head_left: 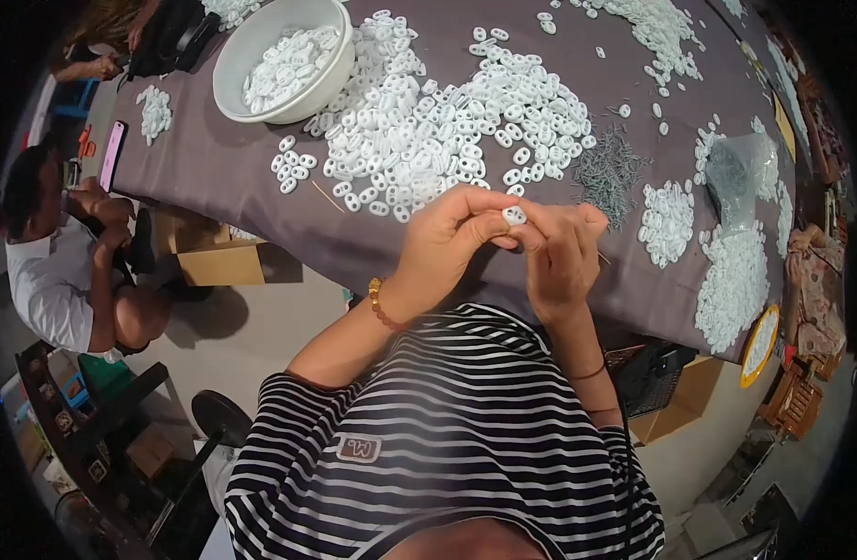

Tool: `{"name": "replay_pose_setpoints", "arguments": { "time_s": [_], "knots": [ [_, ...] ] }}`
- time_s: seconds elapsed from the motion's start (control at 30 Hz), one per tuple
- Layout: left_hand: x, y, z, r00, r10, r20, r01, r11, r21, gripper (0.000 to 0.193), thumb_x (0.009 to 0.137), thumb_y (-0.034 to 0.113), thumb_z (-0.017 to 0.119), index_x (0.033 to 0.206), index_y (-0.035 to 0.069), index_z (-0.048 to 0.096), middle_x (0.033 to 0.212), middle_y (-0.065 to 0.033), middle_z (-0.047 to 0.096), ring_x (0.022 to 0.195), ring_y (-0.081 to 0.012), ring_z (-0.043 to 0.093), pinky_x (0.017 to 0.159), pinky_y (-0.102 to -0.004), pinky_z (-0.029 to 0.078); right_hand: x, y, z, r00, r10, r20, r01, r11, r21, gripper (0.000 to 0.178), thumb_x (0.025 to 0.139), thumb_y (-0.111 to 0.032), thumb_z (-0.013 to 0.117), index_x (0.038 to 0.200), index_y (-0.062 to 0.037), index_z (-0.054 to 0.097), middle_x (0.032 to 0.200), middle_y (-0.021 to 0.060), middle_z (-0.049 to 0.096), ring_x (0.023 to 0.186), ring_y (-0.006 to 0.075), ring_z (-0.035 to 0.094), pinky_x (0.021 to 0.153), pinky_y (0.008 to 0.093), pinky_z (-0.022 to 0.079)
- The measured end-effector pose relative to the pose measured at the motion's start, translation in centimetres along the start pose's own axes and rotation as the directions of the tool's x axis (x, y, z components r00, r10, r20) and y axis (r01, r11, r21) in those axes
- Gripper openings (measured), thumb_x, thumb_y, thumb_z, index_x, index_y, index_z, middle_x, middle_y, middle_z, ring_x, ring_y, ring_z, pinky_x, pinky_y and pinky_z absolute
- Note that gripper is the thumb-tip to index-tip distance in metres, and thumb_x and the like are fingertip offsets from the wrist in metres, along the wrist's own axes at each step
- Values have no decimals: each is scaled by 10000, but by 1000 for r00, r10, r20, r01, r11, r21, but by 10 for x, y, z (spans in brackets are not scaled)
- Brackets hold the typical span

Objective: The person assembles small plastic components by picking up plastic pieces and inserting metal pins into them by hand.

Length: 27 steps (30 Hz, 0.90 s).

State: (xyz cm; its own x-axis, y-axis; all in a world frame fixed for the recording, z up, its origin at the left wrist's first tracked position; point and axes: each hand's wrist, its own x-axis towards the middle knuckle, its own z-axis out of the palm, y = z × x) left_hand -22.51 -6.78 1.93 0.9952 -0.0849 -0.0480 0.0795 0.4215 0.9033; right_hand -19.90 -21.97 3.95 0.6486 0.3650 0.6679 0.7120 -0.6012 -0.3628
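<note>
One white piece (514, 216) between both grips.

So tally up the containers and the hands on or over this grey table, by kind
White bowl: 1
Clear plastic bag: 1
Left hand: 1
Right hand: 1
White oval piece pinched between them: 1
Total: 5

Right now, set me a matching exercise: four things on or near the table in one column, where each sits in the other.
Things:
1. bowl
2. white piece
3. pile of nails
4. phone

Places:
A. pinched between the left hand and right hand
B. at the table's left edge
C. right of the big heap of white pieces
D. far left part of the table, holding white pieces

Pairs: 1-D, 2-A, 3-C, 4-B
</note>
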Motion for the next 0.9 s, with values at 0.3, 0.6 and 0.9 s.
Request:
{"name": "replay_pose_setpoints", "arguments": {
  "time_s": [0.3, 0.6, 0.9],
  "knots": [
    [-1, -5, 3, 997, 61, -37, -62, 997, -41, 121, 947, 8, 559, 1047, -54, 588, 965, -106, 656, 842, -153, 663, 744, -263, 555, -12, 4, 5, 1000, 4, 0, -4, 999, -42, 358, 748, -56, 702, 1091, -84, 603, 847, -17, 607, 717, 156, 558, 729, 341, 335],
    [7, 37, -17, 941, 177, -289, -52, 917, 395, 159, 938, 31, 581, 1084, -22, 613, 967, -74, 653, 789, -107, 633, 695, -233, 527, -11, -1, -1, 967, 216, 136, -211, 976, -46, 345, 843, -64, 670, 1184, -70, 617, 891, 8, 679, 811, 132, 600, 867, 349, 360],
    [56, 102, -121, 588, 808, 9, 146, -117, 982, 184, 862, 85, 648, 1039, 106, 695, 928, -70, 678, 782, -259, 592, 745, -354, 482, -22, 11, -6, 969, 225, 99, -215, 971, -102, 275, 866, -21, 639, 1135, -76, 654, 836, -4, 683, 768, 127, 619, 874, 299, 356]
  ]
}}
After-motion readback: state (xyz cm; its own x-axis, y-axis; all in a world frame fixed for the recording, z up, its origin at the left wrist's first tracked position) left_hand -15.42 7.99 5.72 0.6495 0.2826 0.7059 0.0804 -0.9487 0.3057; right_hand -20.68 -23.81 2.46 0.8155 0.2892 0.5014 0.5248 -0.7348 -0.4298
